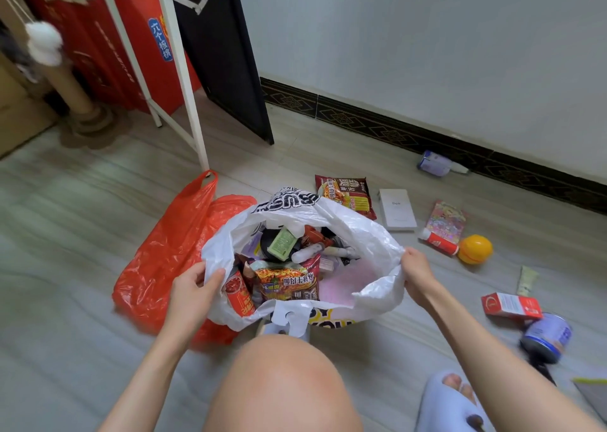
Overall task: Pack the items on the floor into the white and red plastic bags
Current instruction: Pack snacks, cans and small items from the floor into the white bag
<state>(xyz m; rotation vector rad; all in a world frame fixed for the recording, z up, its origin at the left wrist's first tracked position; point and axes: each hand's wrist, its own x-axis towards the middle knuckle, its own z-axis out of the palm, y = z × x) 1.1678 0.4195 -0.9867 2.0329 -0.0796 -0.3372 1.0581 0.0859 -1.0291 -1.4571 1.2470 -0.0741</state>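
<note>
Head view: I've got the white bag (358,231) on the floor (82,221), mouth held wide. My left hand (193,287) pinches the left rim, fingers (215,279) curled on the plastic. My right hand (415,267) grips the right rim, fingers closed round it. Inside: a noodle packet (289,283) near the front, a red can (239,295) at left, a green sachet (281,243) and small bottles further back, piled loosely. The red bag (164,251) lies crumpled just left of the white one, touching it. Unpacked on the floor to the right: a second noodle packet (348,195) just behind the white bag, a white box (397,209), a glittery pouch (445,218), a red-and-white tube (438,241) beside a yellow ball (475,249), a red carton (510,306) and a blue tin (547,336) near my right forearm. A purple can (433,163) lies by the skirting, well apart.
</note>
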